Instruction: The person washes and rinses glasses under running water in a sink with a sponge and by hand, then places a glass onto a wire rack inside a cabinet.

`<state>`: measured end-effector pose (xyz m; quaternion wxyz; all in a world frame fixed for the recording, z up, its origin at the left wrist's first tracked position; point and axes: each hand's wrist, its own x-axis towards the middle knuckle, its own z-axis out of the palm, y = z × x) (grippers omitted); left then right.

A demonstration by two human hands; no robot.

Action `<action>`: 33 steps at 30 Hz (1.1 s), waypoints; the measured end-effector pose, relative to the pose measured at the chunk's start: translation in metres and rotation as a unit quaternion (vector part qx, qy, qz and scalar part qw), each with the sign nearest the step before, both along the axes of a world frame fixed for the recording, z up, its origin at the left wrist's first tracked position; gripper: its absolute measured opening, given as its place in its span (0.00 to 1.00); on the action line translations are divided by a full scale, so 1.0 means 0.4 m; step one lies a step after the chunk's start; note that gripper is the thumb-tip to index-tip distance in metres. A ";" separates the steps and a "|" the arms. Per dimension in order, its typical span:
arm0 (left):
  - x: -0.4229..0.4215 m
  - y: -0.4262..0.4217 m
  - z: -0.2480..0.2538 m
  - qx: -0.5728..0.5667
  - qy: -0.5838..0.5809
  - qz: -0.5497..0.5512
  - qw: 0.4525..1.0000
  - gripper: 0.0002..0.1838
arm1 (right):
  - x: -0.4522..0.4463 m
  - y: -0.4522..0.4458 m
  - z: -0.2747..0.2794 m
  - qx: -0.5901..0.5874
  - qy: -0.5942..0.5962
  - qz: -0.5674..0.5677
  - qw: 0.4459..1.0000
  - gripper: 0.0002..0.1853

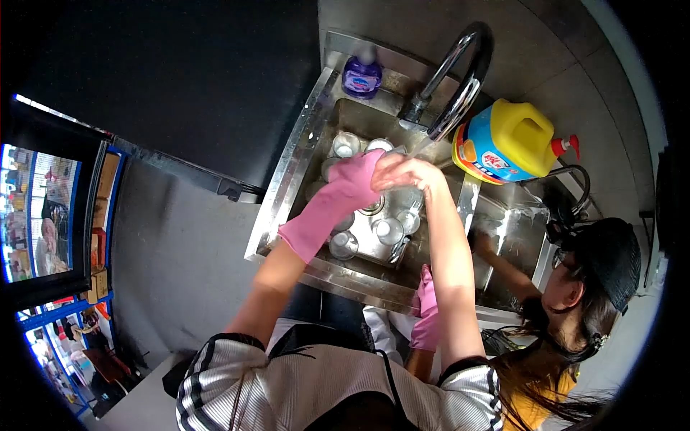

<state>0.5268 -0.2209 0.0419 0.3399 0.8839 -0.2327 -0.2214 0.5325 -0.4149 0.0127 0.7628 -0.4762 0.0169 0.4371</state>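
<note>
My left hand [356,178] wears a long pink glove [313,224] and is over the sink basin [345,113]; its fingers are mostly hidden. Bare and wet-looking, my right hand [404,174] meets it, with curled fingers closed on the glove at its hand end. The faucet [467,86] arches above, its spout close to my right hand. Below both hands, several clear glasses stand in the basin, among them one glass [343,245] at the lower left and another glass [389,231] near the middle.
A purple soap bottle [361,77] stands at the sink's back ledge. To the right is a large yellow detergent jug [514,140] with a red pump. A co-worker [604,266] reaches into the second basin [514,237]. Another person's pink-gloved hand [427,309] is by the front rim.
</note>
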 end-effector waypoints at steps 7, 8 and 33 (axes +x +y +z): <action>-0.051 0.030 -0.078 -0.085 0.026 0.127 0.988 0.46 | -0.053 0.185 0.061 -0.575 -0.348 -0.252 0.696 0.20; -0.056 0.021 -0.095 -0.106 -0.048 0.155 0.981 0.46 | -0.055 0.182 0.068 -0.582 -0.357 -0.257 0.684 0.20; 0.007 -0.028 -0.129 -0.090 -0.188 0.013 0.978 0.38 | 0.017 0.010 -0.066 0.051 0.103 0.024 0.993 0.17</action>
